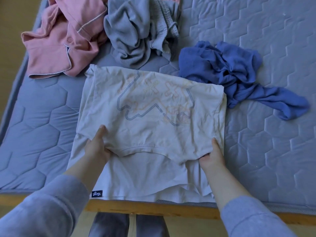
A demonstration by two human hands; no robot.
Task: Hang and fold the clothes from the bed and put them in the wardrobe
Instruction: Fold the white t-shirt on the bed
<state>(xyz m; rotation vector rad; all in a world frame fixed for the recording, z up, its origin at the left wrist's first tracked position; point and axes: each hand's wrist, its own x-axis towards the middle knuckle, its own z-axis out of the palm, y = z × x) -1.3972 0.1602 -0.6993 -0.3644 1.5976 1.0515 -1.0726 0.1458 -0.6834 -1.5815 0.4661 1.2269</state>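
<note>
head | left hand (98,147) and right hand (212,155) are pinching folded edge of white T-shirt (150,106) | near edge of mattress (266,130)

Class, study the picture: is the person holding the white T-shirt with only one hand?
No: the left hand and the right hand each grip the folded-over edge of the white T-shirt.

Your bed (256,48) is quilted blue-grey on top, with a wooden frame (153,209) along its near edge. A white T-shirt (145,108) lies half folded at that edge. Beyond it lie three crumpled heaps: a pink top (59,43) at far left, a grey garment (135,35) touching it, and a blue garment (230,74) to the right.
</note>
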